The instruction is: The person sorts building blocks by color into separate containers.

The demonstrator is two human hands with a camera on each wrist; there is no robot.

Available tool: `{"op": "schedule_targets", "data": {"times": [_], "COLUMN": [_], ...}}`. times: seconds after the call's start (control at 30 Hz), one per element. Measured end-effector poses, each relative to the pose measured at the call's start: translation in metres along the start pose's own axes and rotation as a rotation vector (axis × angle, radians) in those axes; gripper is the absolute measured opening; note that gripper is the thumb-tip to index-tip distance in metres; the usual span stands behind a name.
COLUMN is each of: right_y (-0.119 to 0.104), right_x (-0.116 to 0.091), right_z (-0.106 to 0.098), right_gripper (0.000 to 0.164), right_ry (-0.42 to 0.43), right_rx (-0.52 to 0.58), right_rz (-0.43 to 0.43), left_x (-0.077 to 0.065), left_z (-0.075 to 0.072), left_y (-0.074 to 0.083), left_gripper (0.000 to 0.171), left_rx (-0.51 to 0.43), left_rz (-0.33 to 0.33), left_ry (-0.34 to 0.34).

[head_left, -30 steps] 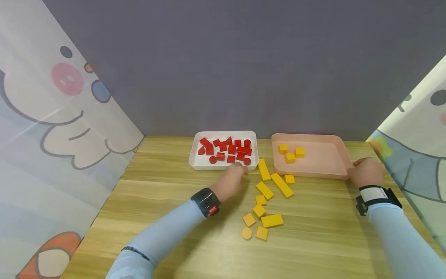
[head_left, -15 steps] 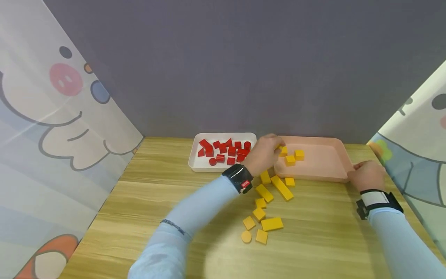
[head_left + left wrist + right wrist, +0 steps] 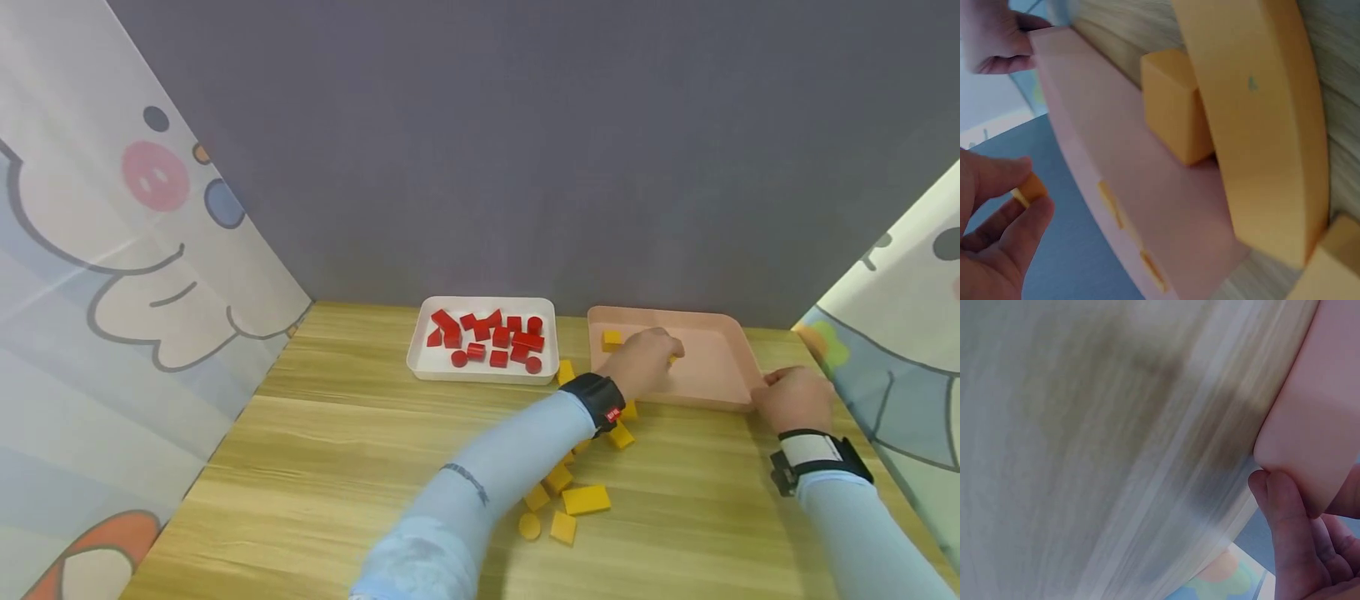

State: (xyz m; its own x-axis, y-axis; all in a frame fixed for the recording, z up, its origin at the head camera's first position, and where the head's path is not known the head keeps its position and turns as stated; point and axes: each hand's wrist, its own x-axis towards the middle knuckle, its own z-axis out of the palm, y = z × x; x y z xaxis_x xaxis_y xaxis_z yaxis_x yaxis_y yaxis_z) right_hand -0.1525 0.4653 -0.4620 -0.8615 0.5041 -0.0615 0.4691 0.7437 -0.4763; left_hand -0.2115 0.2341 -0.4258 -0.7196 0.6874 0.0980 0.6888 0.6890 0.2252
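My left hand (image 3: 642,362) is over the pink tray (image 3: 712,350), pinching a small yellow block (image 3: 1033,189) between thumb and fingertips. In the head view that hand hides part of the tray, and one yellow block (image 3: 611,340) shows to its left inside. My right hand (image 3: 797,400) holds the tray's near right corner, with thumb and fingers on either side of the wall, as the right wrist view shows at the pink wall (image 3: 1316,425). Several loose yellow blocks, among them a flat oblong (image 3: 587,500) and a round piece (image 3: 529,526), lie on the table below my left forearm.
Left of the pink tray stands a white tray (image 3: 483,373) with several red blocks in various shapes. A grey panel (image 3: 480,150) rises behind the wooden table (image 3: 315,467). Cartoon-printed sheets (image 3: 82,250) flank both sides.
My left hand has moved right from beside the white tray, across the pink tray's left edge, to above its middle with the yellow block. The right hand stays at the tray's corner.
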Motion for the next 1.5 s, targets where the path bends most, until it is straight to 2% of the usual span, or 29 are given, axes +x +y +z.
{"op": "schedule_targets", "data": {"times": [0.1, 0.2, 0.37, 0.63, 0.9, 1.03, 1.27, 1.37, 1.5], "right_y": [0.001, 0.002, 0.002, -0.007, -0.01, -0.009, -0.006, -0.004, -0.003], "right_x": [-0.001, -0.003, -0.004, -0.003, -0.003, -0.005, -0.006, -0.004, -0.002], "right_z": [0.002, 0.004, 0.007, 0.009, 0.005, 0.004, 0.003, 0.002, 0.001], "right_gripper": [0.032, 0.032, 0.03, 0.029, 0.028, 0.028, 0.028, 0.03, 0.031], "right_ry": [-0.01, -0.003, 0.013, -0.011, -0.018, -0.014, -0.003, -0.002, 0.003], "right_rx": [-0.008, -0.005, 0.006, 0.029, 0.022, 0.027, 0.022, 0.007, -0.003], "right_rz": [0.016, 0.002, -0.049, -0.011, 0.004, 0.013, 0.022, 0.02, 0.011], "left_x": [0.006, 0.01, 0.012, 0.015, 0.017, 0.019, 0.023, 0.024, 0.021], "left_z": [0.012, 0.02, 0.027, 0.031, 0.033, 0.034, 0.035, 0.03, 0.015], "left_y": [0.004, 0.006, 0.006, 0.003, 0.005, 0.005, 0.006, 0.006, 0.003], "left_gripper": [0.033, 0.03, 0.027, 0.026, 0.029, 0.026, 0.019, 0.019, 0.027], "left_rx": [0.041, 0.065, 0.064, 0.049, 0.031, 0.054, 0.063, 0.072, 0.08], "left_rz": [0.01, 0.021, 0.035, 0.031, 0.007, -0.008, 0.016, 0.038, 0.051], "left_ry": [-0.061, -0.079, -0.062, -0.049, -0.066, -0.072, -0.055, -0.059, -0.074]}}
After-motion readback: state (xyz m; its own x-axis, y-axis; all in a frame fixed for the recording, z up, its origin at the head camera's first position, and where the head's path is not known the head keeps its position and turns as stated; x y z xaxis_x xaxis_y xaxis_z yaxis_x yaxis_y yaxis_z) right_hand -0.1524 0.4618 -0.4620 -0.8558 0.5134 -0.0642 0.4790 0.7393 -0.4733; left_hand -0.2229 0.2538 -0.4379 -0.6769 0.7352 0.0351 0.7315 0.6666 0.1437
